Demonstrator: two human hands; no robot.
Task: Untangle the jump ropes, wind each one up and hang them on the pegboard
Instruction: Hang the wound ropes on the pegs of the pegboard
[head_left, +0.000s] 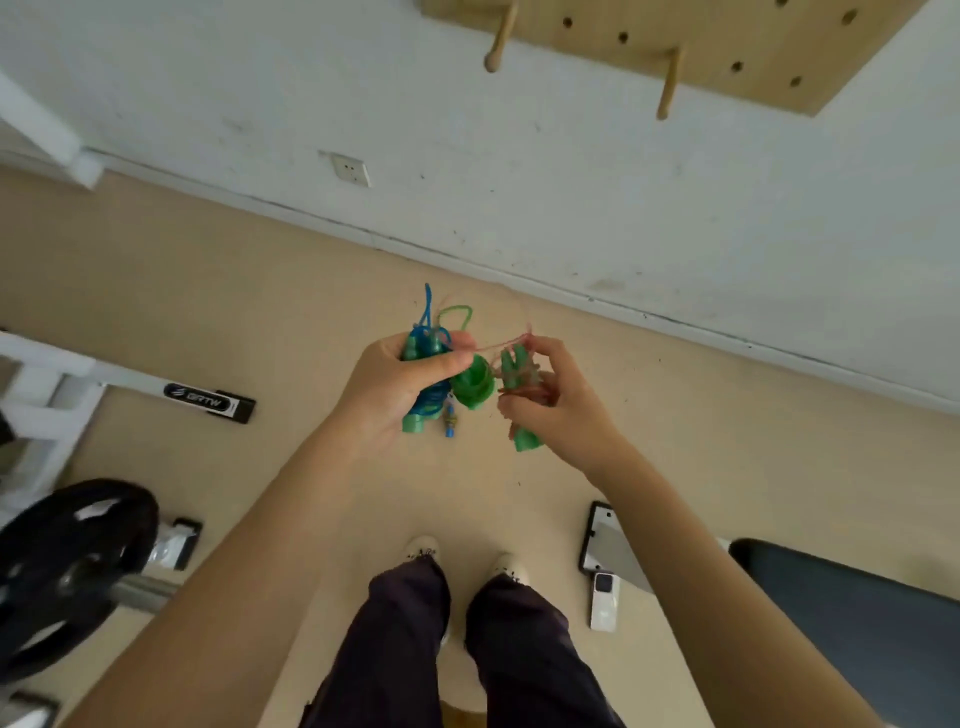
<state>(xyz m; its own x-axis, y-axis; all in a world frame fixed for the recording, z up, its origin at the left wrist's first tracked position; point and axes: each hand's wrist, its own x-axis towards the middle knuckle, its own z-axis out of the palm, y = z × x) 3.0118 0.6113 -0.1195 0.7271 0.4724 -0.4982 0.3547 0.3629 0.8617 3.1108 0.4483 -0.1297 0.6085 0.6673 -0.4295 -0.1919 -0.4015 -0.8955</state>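
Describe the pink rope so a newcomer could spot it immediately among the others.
Start at the wooden pegboard on the wall, then drop to the two hands above the floor. The pink rope is the thin bundle pinched in the right hand; the left hand grips blue and green ones.

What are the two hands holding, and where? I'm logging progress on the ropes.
Left hand grips the blue rope bundle around its middle; right hand pinches the pink rope bundle near its green handles.

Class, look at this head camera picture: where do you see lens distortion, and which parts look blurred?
Head view: wide-angle bending curves the white wall's baseboard and stretches the forearms; the thin pink rope between the left hand and right hand smears; the light wooden pegboard looks soft.
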